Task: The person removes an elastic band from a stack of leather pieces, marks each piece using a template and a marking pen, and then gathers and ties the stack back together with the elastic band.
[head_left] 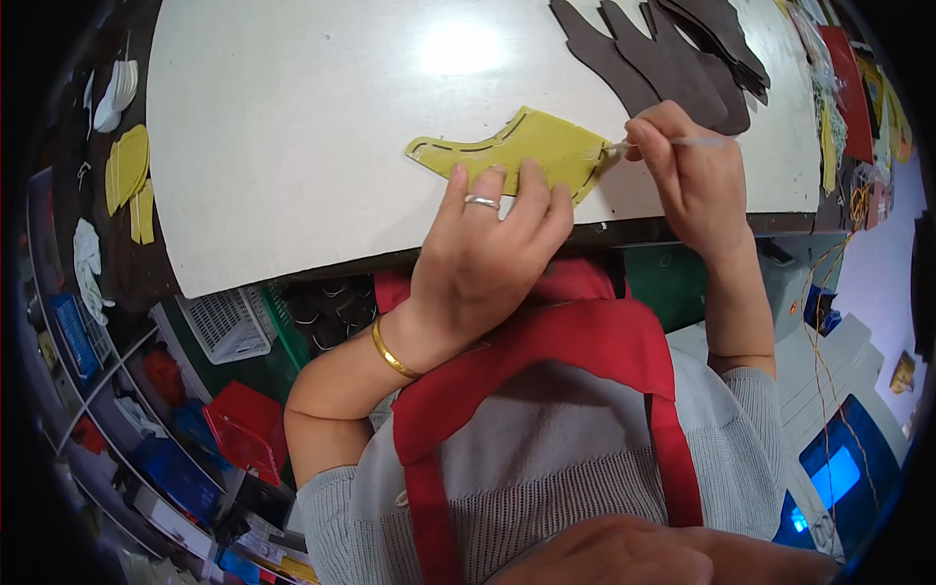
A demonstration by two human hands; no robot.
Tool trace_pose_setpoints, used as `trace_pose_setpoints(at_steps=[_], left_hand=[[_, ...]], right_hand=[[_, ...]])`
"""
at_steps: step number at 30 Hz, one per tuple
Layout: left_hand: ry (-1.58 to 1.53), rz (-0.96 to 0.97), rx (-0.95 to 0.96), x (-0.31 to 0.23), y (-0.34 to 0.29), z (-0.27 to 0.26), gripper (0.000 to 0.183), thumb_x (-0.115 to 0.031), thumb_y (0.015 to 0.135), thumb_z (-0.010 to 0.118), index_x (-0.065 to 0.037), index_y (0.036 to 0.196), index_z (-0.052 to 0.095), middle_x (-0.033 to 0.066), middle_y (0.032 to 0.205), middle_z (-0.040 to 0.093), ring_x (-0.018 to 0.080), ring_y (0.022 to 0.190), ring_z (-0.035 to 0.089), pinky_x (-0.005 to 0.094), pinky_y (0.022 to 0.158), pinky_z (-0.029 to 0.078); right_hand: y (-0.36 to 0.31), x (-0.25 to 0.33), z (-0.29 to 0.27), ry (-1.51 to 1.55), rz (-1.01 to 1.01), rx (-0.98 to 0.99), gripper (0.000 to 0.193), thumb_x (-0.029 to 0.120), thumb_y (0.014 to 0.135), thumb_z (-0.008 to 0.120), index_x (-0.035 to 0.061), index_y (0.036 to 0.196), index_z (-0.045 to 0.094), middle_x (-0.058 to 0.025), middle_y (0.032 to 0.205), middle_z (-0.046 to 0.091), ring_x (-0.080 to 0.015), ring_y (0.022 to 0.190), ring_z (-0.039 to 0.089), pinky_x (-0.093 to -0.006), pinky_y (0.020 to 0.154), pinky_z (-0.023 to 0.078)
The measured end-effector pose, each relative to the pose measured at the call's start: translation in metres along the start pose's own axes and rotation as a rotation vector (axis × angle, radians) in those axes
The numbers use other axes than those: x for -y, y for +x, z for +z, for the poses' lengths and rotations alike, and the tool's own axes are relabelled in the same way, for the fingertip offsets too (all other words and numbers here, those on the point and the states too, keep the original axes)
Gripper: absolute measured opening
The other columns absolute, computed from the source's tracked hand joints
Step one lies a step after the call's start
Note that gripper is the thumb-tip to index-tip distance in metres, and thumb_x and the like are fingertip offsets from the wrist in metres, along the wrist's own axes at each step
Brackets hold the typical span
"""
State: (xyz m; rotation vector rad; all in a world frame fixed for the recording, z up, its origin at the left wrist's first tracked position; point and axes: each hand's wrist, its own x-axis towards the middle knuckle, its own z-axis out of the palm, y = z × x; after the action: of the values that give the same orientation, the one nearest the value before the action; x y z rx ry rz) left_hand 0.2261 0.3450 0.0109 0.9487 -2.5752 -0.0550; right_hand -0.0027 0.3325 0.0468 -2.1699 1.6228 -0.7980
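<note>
At the left, on a dark brown ledge [132, 273] beside the smooth white worktop [292, 146]: a few white curved flat pieces [119, 96], then, nearer, rounded yellow flat pieces [127, 168]. Nearer again, a crumpled white cloth-like item [88, 263]. Below worktop level, near left, a white slotted plastic basket [229, 322]. In the middle, close to the worktop's near edge, lying flat: a yellow shoe-upper-shaped piece [546, 136] with dark dashes along its edges. Over its near side, the left hand [487, 249], with a plain silver ring [482, 202], fingers slightly apart and resting on top. At its right end, the right hand [694, 175], fingers clamped on a slim, pale translucent pen-like tool [697, 142]; tip at the edge, contact impossible to tell. Far right, overlapping dark brown flat pieces [648, 73].
</note>
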Motion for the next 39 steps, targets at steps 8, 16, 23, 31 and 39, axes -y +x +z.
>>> trace_pose_setpoints(at_steps=[8, 16, 23, 31, 39], left_hand=[[0.053, 0.031, 0.034, 0.005, 0.004, 0.0, 0.027, -0.018, 0.084, 0.063, -0.011, 0.11, 0.069, 0.0069, 0.108, 0.067, 0.0249, 0.092, 0.063, 0.0365, 0.082, 0.057], [0.125, 0.038, -0.005, 0.013, 0.015, -0.006, 0.018, -0.018, 0.075, 0.072, -0.014, 0.091, 0.067, -0.0013, 0.088, 0.061, 0.017, 0.072, 0.059, 0.028, 0.055, 0.05], [-0.069, 0.263, 0.023, 0.045, 0.079, 0.003, 0.021, -0.027, 0.076, 0.076, -0.012, 0.084, 0.063, 0.0026, 0.079, 0.054, 0.0201, 0.072, 0.059, 0.0341, 0.057, 0.049], [-0.076, -0.065, 0.018, 0.182, 0.197, 0.055, 0.043, -0.037, 0.095, 0.067, -0.02, 0.135, 0.06, 0.0147, 0.141, 0.057, 0.0348, 0.116, 0.062, 0.0434, 0.095, 0.051], [0.104, -0.116, 0.152, 0.138, 0.098, 0.028, 0.064, -0.043, 0.097, 0.062, -0.022, 0.154, 0.041, 0.0182, 0.161, 0.034, 0.039, 0.149, 0.029, 0.0561, 0.121, 0.022]], right_hand=[[-0.017, 0.02, 0.016, -0.222, -0.137, 0.205, 0.018, 0.021, 0.098, 0.059, 0.0045, 0.091, 0.062, -0.0103, 0.073, 0.063, -0.0285, 0.062, 0.065, -0.0397, 0.055, 0.05], [0.049, 0.015, 0.007, -0.17, 0.264, 0.489, 0.027, 0.028, 0.091, 0.068, 0.0024, 0.101, 0.067, -0.0152, 0.097, 0.071, -0.0369, 0.085, 0.068, -0.044, 0.076, 0.053], [0.012, -0.007, -0.008, -0.052, 0.216, 0.25, 0.031, 0.027, 0.084, 0.076, 0.0051, 0.102, 0.063, -0.0153, 0.085, 0.07, -0.0388, 0.078, 0.068, -0.0486, 0.07, 0.053], [0.016, -0.024, -0.024, -0.129, 0.286, -0.004, 0.032, 0.024, 0.085, 0.075, 0.0057, 0.107, 0.061, -0.0182, 0.085, 0.07, -0.0403, 0.081, 0.068, -0.0489, 0.07, 0.053], [0.009, -0.066, -0.041, -0.304, 0.523, -0.108, 0.036, 0.028, 0.088, 0.074, 0.005, 0.113, 0.063, -0.0199, 0.088, 0.072, -0.0399, 0.086, 0.069, -0.0465, 0.074, 0.053]])
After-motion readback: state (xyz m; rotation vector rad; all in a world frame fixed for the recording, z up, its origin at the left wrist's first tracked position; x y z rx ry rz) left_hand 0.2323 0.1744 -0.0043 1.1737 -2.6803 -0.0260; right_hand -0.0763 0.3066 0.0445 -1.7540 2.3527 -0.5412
